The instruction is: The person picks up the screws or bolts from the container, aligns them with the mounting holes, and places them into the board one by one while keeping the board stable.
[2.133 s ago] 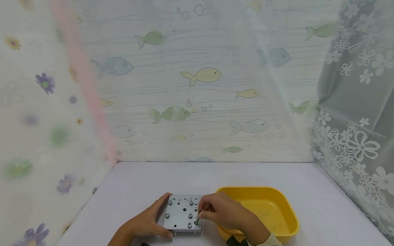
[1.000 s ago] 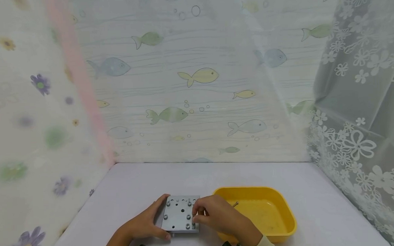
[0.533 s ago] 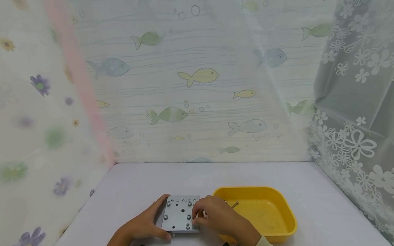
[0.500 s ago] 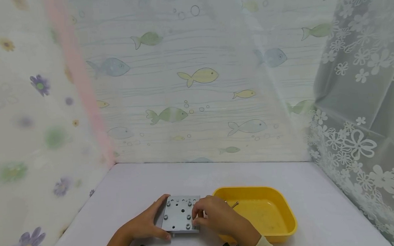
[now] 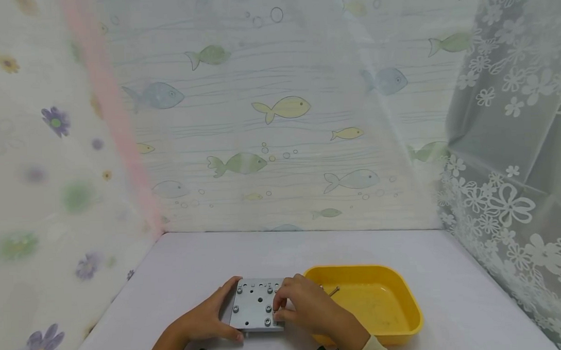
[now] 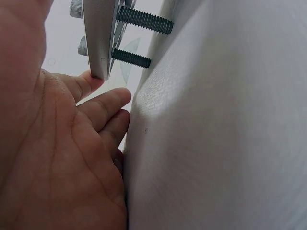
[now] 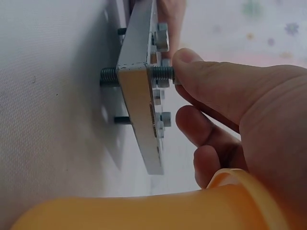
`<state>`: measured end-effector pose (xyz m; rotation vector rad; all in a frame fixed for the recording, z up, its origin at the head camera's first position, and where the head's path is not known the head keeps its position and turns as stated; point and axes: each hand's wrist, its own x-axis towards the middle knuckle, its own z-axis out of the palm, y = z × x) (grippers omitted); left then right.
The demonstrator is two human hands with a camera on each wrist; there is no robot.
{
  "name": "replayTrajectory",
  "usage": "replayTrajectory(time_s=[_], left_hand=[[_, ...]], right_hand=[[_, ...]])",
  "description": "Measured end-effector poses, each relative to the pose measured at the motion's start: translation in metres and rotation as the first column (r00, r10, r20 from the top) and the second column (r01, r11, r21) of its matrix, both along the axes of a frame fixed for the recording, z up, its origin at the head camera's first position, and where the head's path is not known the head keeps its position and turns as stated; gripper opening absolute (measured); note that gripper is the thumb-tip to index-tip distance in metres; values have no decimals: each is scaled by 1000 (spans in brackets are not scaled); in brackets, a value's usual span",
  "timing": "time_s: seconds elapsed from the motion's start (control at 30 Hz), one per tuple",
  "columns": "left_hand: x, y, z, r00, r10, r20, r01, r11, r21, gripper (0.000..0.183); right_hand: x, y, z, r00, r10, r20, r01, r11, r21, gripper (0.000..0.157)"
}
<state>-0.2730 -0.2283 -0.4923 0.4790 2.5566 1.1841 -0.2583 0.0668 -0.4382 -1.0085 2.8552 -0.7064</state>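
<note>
In the head view, my left hand (image 5: 204, 319) grips a silver metal plate (image 5: 254, 314) by its left side, thumb at the near edge and a finger at the far corner. Several socket head bolts (image 5: 268, 309) stand in its holes. Beneath the plate (image 6: 100, 38), in the left wrist view, threaded shanks (image 6: 146, 20) stick out toward the table. My right hand (image 5: 308, 308) is at the plate's right side. Its thumb and finger pinch a bolt (image 7: 162, 73) that passes through the plate near a corner; the fingertips cover its head.
A yellow plastic tray (image 5: 373, 303) stands just right of the plate, partly under my right forearm. Loose bolts (image 5: 334, 291) lie at its left side. The white tabletop (image 5: 209, 260) runs back to a curtain printed with fish (image 5: 287, 108).
The bolt in my right hand was tilted over the plate's near right corner; it now sits in the plate there, fingers closed over it. My left hand keeps its hold.
</note>
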Motion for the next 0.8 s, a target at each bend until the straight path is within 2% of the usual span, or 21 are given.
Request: replayTrajectory(time_s=[0.33,0.8], left_hand=[[1,1,1,1000,4,3,-4,1000,-1,134],[2,2,3,1000,10,9,-10,1000,-6,134]], right_hand=[[1,-2,-1,999,-8,-46,10,999,43,9],[1,-1,-4,995,3,-96,1,999,41,10]])
